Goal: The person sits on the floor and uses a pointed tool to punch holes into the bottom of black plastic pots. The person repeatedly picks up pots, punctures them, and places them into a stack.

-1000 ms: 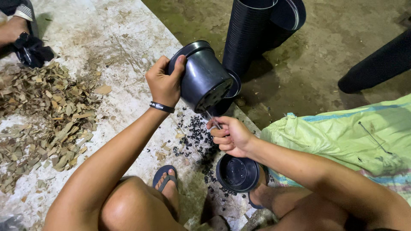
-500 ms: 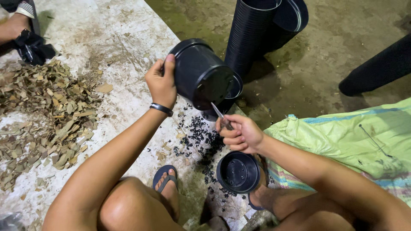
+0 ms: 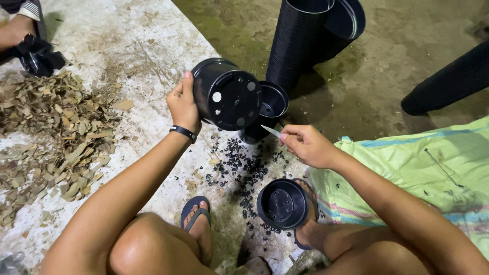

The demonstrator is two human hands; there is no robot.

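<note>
- Left hand clamped on the rim side of a black plastic nursery pot, tipped on its side with the round base turned up toward the camera, punched holes showing pale in that base
- Pot held above the concrete floor, just at 10 o'clock of a second open black pot lying behind it
- Right hand pinched narrow round a small knife, blade pointing toward 10 o'clock at the held pot's lower edge, tip close to the base but contact not clear
- Black wristband on the left wrist
- Scatter of black plastic punch-outs on the floor below both hands
- Another black pot upright at 6 o'clock of the right hand, beside the right foot
- Blue flip-flop on the left foot at 6 o'clock
- Tall stacks of black pots at 12 o'clock
- Pile of dry leaf pieces at 9 o'clock
- Green woven sack at 3 o'clock, under the right forearm
- Another person's hand at 10 o'clock, far corner, beside crumpled black plastic
</note>
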